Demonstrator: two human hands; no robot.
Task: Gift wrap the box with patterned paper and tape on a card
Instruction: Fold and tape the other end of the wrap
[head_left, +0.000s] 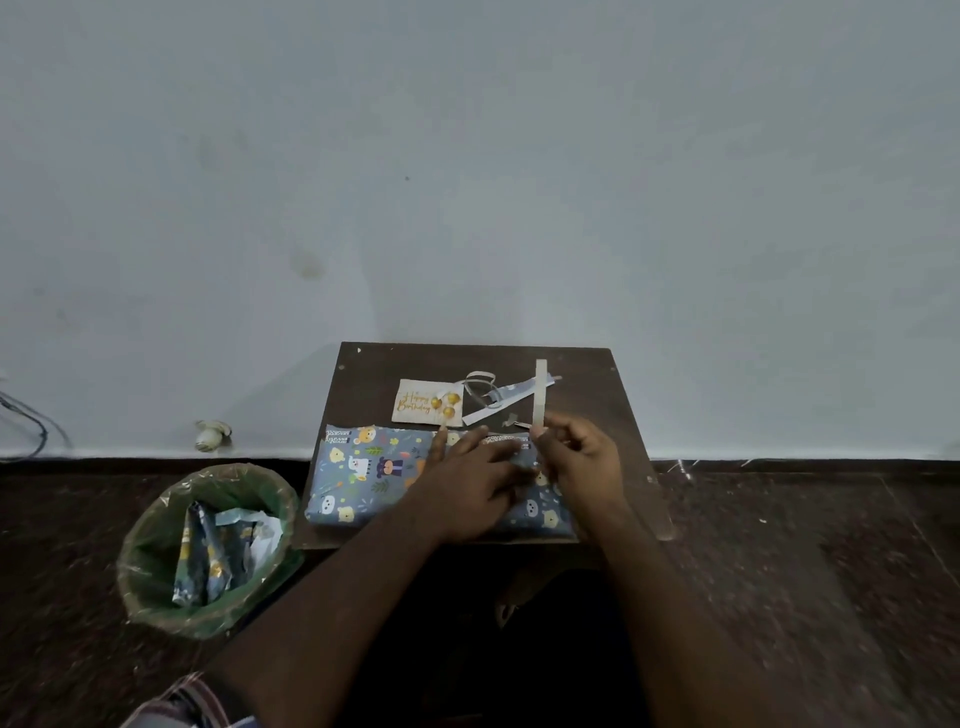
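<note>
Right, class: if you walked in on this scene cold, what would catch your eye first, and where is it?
First, the box wrapped in blue animal-print paper on the small dark table, with the left hand pressing flat on it while the right hand pinches an upright strip of tape. Behind it lies a Happy Birthday card, not yet attached. On the floor to the left stands a green-lined bin holding paper offcuts.

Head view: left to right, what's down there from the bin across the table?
Lined bin with paper scraps → wrapped box → left hand pressing on it → right hand pinching a tape strip upright.
</note>
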